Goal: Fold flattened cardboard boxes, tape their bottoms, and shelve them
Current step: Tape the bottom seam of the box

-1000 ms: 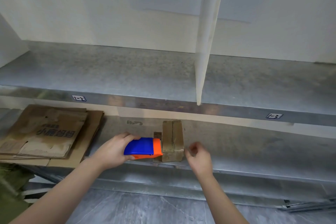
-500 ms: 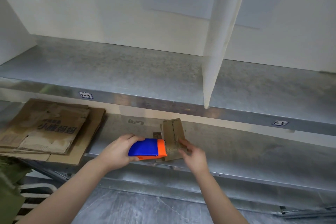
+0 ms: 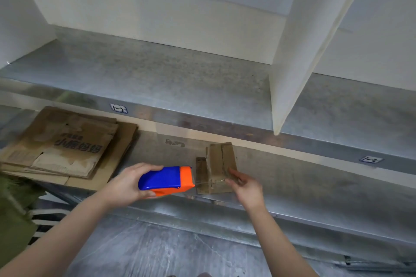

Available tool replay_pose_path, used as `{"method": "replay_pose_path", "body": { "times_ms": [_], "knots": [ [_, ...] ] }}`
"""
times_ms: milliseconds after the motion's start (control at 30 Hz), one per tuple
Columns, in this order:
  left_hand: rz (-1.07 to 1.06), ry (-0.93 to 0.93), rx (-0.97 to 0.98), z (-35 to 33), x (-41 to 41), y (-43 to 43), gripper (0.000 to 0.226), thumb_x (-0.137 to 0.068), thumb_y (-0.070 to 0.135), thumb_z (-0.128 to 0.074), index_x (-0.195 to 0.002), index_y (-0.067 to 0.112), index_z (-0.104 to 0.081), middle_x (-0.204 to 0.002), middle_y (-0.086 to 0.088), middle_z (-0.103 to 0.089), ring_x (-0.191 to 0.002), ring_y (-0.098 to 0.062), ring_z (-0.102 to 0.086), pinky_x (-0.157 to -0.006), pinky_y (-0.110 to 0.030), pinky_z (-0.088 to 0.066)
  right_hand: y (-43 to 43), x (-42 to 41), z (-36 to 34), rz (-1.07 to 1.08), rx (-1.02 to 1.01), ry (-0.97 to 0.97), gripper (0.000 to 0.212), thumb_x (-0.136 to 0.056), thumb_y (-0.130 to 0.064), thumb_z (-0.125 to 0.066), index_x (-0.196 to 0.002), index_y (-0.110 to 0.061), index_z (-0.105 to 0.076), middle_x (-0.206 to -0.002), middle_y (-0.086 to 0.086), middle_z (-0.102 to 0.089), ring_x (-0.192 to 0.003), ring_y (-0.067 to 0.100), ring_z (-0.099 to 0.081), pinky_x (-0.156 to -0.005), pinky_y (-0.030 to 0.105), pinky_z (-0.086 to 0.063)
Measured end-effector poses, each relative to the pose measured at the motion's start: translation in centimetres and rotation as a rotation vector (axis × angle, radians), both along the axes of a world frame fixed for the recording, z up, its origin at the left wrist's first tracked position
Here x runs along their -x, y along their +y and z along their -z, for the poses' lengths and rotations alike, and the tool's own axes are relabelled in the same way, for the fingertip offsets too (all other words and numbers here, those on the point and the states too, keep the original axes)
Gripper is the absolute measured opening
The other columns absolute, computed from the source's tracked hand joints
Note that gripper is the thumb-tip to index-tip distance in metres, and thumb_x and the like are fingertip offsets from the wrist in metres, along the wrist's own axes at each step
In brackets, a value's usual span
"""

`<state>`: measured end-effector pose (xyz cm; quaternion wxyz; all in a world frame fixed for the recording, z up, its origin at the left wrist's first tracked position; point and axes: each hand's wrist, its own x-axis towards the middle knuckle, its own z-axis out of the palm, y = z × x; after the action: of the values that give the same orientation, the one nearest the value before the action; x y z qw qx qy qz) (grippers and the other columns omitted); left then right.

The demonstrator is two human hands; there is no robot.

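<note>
Galvanised shelving fills the view, and the action is at the front edge of the lower shelf (image 3: 315, 184). Left grip (image 3: 130, 184) is wrapped round the blue-and-orange tape dispenser (image 3: 166, 179), fingers over the top, thumb beneath, orange nose aimed at the small cardboard box (image 3: 221, 164) just to its right. A strand of clear tape (image 3: 203, 182) runs from that nose onto the box. Right grip (image 3: 246, 186) is closed on nothing: its fingers are fairly straight, laid against the box's near right side, seemingly pinning the tape end down. So this box looks folded, and its taping is under way but not finished. The strip has yet to be run across the seam and cut, and shelving comes after that. Well out to the left of the left grip, a stack of flattened boxes (image 3: 65, 146) waits on the same shelf, so plenty left to fold. Above both grips, the upper shelf (image 3: 157, 78) with its white divider (image 3: 292, 74) shows no finished boxes that I can see
</note>
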<state>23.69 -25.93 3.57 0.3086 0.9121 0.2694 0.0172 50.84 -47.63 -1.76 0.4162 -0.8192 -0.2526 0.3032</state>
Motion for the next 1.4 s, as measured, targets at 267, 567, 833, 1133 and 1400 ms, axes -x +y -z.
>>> {"method": "replay_pose_path", "body": {
  "times_ms": [267, 567, 833, 1133, 1400],
  "knots": [
    [0.116, 0.183, -0.282, 0.0, -3.8, -2.4, 0.074, -0.081, 0.050, -0.067, -0.145, 0.037, -0.034, -0.137, 0.008, -0.046, -0.127, -0.014, -0.041, -0.094, -0.028, -0.042, 0.1, 0.1, 0.3, 0.018, -0.016, -0.020, 0.033, -0.084, -0.034, -0.074, -0.100, -0.056, -0.056, -0.118, -0.005, -0.069, -0.059, -0.005, -0.046, -0.058, 0.010, -0.041],
    [0.135, 0.303, -0.347, 0.2, -8.0, -4.0, 0.067, -0.080, 0.059, -0.061, -0.140, 0.037, -0.041, -0.121, 0.002, -0.056, -0.111, -0.020, -0.054, -0.082, -0.030, -0.046, 0.0, 0.1, 1.1, 0.041, -0.038, -0.021, 0.031, -0.083, -0.036, -0.074, -0.104, -0.053, -0.060, -0.117, -0.005, -0.070, -0.061, -0.005, -0.047, -0.065, 0.018, -0.045],
    [-0.050, 0.379, -0.124, 0.9, -8.5, -4.0, 0.074, -0.071, 0.050, -0.074, -0.138, 0.033, -0.048, -0.133, 0.007, -0.056, -0.120, -0.016, -0.053, -0.091, -0.031, -0.047, 0.0, -0.1, 1.6, 0.055, -0.049, -0.038, 0.037, -0.082, -0.038, -0.074, -0.118, -0.041, -0.066, -0.116, -0.009, -0.070, -0.064, -0.004, -0.050, -0.072, 0.024, -0.049],
    [-0.183, 0.316, 0.140, 2.8, -7.4, -3.2, 0.075, -0.065, 0.040, -0.085, -0.133, 0.027, -0.056, -0.132, 0.006, -0.060, -0.121, -0.013, -0.053, -0.102, -0.027, -0.042, 0.1, 0.3, 1.1, 0.067, -0.057, -0.050, 0.039, -0.082, -0.039, -0.075, -0.120, -0.037, -0.066, -0.121, -0.007, -0.068, -0.098, 0.012, -0.068, -0.085, 0.026, -0.053],
    [0.014, 0.301, -0.324, 0.8, -6.8, -0.9, 0.056, -0.080, 0.036, -0.067, -0.133, 0.039, -0.050, -0.124, 0.003, -0.054, -0.117, -0.021, -0.051, -0.083, -0.033, -0.050, 0.0, 0.6, 0.3, 0.068, -0.038, -0.018, 0.039, -0.084, -0.040, -0.072, -0.121, -0.040, -0.064, -0.125, -0.004, -0.066, -0.070, 0.004, -0.055, -0.070, 0.021, -0.048]
  ]
}}
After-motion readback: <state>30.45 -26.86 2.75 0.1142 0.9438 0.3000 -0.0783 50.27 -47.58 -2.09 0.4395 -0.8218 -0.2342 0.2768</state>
